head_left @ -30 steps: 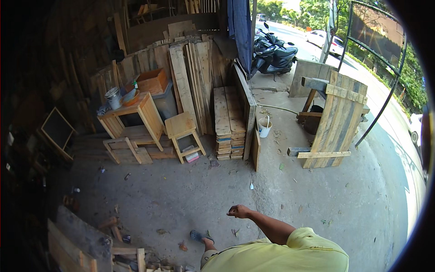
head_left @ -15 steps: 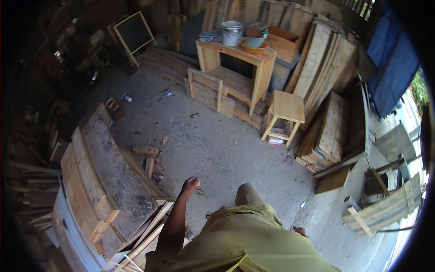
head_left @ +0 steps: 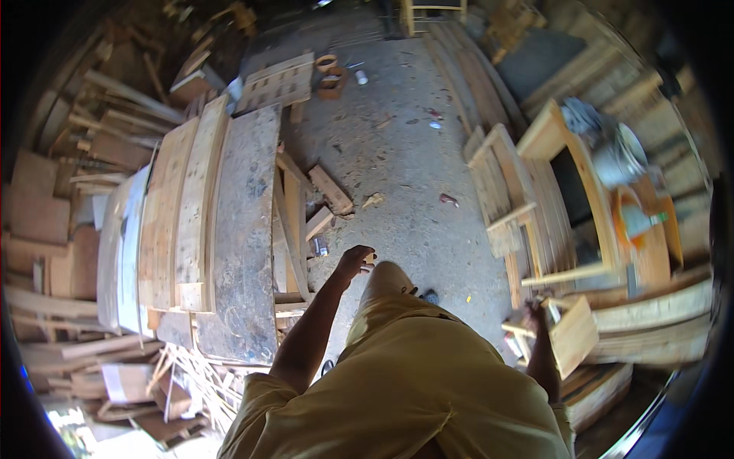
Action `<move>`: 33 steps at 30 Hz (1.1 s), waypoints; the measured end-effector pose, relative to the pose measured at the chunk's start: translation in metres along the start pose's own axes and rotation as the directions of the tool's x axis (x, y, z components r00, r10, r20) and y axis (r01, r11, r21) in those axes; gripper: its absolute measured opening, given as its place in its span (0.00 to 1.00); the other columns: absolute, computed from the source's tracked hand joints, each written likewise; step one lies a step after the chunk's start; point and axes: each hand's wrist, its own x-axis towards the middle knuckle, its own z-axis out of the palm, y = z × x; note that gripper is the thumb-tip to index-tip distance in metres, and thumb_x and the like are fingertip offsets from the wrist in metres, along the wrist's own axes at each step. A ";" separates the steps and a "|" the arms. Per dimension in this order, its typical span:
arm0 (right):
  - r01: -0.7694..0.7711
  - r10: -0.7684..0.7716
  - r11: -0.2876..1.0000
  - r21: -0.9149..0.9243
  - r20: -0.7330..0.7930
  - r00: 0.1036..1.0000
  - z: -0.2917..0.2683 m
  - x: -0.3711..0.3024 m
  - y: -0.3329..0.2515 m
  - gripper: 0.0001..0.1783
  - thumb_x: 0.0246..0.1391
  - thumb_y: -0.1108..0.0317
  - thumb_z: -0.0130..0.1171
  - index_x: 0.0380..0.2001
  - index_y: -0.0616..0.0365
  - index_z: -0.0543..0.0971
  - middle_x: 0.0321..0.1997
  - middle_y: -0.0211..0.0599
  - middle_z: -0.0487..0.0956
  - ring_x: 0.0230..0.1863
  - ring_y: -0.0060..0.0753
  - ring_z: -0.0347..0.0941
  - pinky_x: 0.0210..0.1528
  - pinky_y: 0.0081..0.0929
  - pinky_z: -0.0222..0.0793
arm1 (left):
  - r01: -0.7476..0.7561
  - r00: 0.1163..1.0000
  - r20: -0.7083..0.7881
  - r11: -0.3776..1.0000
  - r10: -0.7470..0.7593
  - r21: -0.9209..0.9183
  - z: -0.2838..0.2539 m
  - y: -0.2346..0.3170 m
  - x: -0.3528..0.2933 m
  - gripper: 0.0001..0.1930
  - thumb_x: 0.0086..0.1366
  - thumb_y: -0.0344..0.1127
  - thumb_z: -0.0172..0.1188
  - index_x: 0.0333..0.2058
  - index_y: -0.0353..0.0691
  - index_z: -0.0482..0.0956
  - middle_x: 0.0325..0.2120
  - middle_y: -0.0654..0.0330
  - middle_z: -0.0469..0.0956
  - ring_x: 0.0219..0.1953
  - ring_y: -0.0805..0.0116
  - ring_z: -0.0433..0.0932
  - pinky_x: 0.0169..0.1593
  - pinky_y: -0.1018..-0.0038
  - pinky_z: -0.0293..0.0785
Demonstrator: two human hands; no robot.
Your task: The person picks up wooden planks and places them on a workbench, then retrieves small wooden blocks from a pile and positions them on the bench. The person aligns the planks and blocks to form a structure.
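My left hand (head_left: 354,264) hangs in front of my left thigh, fingers curled round a small pale piece (head_left: 371,258) whose kind I cannot make out. To its left stands a low bench with a worn, stained dark top (head_left: 246,229); the hand is apart from it. Long pale planks (head_left: 195,191) lie along the top's left side. My right hand (head_left: 535,312) is out to the right, in front of a small wooden stool (head_left: 575,336). Blur and dim light hide its fingers, and whether it touches the stool is unclear.
Wood offcuts (head_left: 330,189) lie on the concrete floor (head_left: 405,153) beside the bench. On the right, a wooden table (head_left: 585,172) carries a metal bucket (head_left: 621,157) and an orange basin (head_left: 669,229). Wooden frames (head_left: 501,180) lean before it. Scrap wood (head_left: 115,153) crowds the far left.
The view has swung left, so the bench sits nearer the middle and the table and stool have shifted right. My right arm has come further into view; the left hand keeps its pale piece.
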 end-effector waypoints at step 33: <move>0.495 -0.801 0.595 0.633 0.521 0.295 0.235 0.644 -1.270 0.27 0.60 0.49 0.38 0.50 0.62 0.68 0.47 0.41 0.74 0.44 0.36 0.71 0.47 0.34 0.65 | -0.639 0.765 -0.633 0.261 0.117 -0.724 -0.412 0.511 0.550 0.19 0.60 0.50 0.50 0.41 0.40 0.71 0.38 0.55 0.75 0.38 0.61 0.75 0.40 0.69 0.69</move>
